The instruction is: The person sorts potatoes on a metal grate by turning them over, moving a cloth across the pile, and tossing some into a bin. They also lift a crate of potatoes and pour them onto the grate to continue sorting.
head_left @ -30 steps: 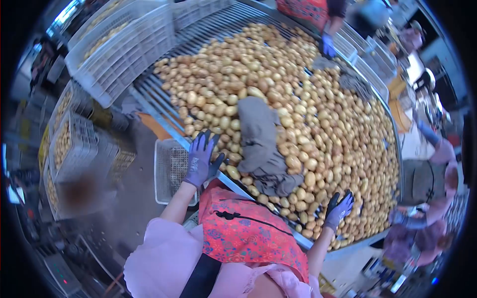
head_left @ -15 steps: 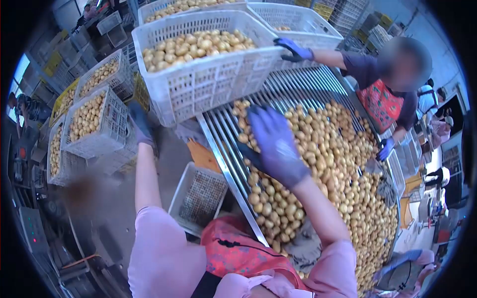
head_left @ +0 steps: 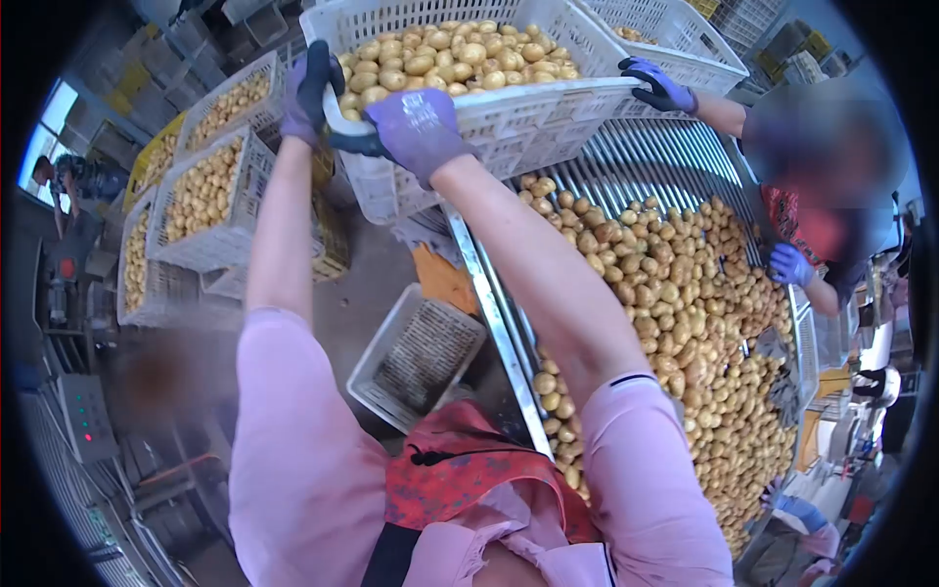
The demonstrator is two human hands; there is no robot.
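Both my hands wear purple gloves with dark fingers. My left hand (head_left: 311, 95) is closed on the left end of a large white crate (head_left: 509, 122) full of round, potato-like produce (head_left: 460, 57). Around the crate's near left rim wraps my right hand (head_left: 411, 129), close to my left one. Across from me, a co-worker's gloved hand (head_left: 660, 86) grips the same crate's right end. Below it, loose produce (head_left: 675, 303) lies heaped on a slatted metal table (head_left: 646, 157).
Filled crates (head_left: 210, 249) are stacked at the left. An open grey-white bin (head_left: 364, 377) stands on the floor beside the table's metal edge (head_left: 509, 342). Another white crate (head_left: 685, 59) is behind the large one. A co-worker stands at the right, with a second gloved hand (head_left: 790, 264) low.
My right hand has left the loose produce and taken hold of the crate's rim. My left hand has risen from beside the crate onto its left end. The view has shifted.
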